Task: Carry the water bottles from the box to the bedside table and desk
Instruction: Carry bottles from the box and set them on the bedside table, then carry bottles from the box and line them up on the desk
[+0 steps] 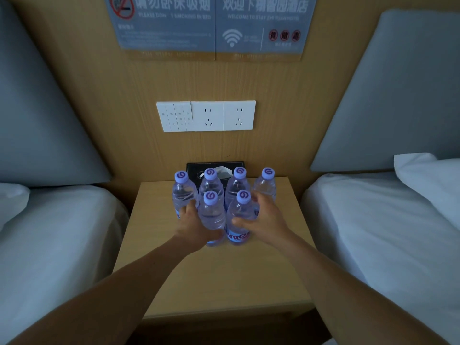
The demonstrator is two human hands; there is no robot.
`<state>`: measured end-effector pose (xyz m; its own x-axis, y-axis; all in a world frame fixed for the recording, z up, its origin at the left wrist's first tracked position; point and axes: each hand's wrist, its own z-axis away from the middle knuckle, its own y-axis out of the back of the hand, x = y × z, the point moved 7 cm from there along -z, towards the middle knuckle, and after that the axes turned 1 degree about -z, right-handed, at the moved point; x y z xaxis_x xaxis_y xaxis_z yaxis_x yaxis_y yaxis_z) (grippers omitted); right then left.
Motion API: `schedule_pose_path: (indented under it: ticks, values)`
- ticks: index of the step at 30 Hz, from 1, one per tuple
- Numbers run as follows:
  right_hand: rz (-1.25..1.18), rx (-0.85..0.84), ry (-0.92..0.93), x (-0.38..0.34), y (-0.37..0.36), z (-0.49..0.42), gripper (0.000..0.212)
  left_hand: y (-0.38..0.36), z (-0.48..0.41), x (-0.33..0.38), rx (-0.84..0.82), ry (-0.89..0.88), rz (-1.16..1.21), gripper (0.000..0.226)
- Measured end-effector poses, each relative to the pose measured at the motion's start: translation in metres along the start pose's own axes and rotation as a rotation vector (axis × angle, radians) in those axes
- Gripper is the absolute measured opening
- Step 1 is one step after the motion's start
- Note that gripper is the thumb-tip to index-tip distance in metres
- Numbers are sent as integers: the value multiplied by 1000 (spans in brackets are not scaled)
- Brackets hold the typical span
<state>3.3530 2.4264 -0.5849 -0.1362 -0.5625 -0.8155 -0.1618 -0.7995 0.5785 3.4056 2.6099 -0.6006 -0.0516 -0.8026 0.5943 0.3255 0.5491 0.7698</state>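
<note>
A small light-wood desk (pixel 224 275) stands between two white-sheeted beds, the left bed (pixel 49 232) and the right bed (pixel 373 220), each backed by a grey padded headboard (pixel 398 95). On the wood-panelled wall beyond it are a white switch and socket panel (pixel 206 116) and, higher up, two grey notices (pixel 258 23), one of them a no-smoking-in-bed notice.

Six clear water bottles (pixel 211 185) with purple caps stand upright and close together on the far half of the desk, four in a far row and two in front. The left hand (pixel 196 227) holds the near-left bottle (pixel 211 215), its fingers (pixel 190 207) reaching in beside the far-left one. The right hand (pixel 263 220) holds the near-right bottle (pixel 240 212), thumb across the front and fingers curled round the far side. A black tissue box (pixel 215 168) sits against the wall just behind the row, a white tissue showing at its opening.

The bottles cover most of the tissue box. The left hand hides the label of the near-left bottle, and only part of the blue-and-red label on the near-right bottle can be read. The notices are cut off at the top edge and their small print is blurred. A white pillow (pixel 428 175) on the right bed runs out of view.
</note>
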Motion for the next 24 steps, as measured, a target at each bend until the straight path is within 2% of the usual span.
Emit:
schedule_pose_path:
  ticks: [2, 5, 7, 9, 12, 15, 20, 24]
  values:
    - [40, -3, -40, -10, 12, 9, 34, 18, 14, 17, 9, 3, 24, 101]
    - [114, -35, -46, -43, 38, 21, 36, 52, 35, 50, 33, 21, -5, 85]
    - [165, -30, -56, -74, 64, 31, 41, 76, 47, 77, 54, 9, -38, 76]
    - [180, -35, -104, -98, 90, 43, 54, 95, 61, 105, 41, -14, -66, 80]
    - [206, -13, -122, -136, 131, 65, 67, 117, 87, 152, 5, -96, -161, 77]
    - [266, 32, -179, -163, 174, 96, 59, 129, 112, 195, -67, -201, -277, 77]
    - [291, 156, -305, -182, 236, 157, 69, 146, 151, 263, -143, -378, -397, 66]
    - [324, 275, -436, -189, 272, 224, 67, 142, 191, 306, -216, -539, -449, 76]
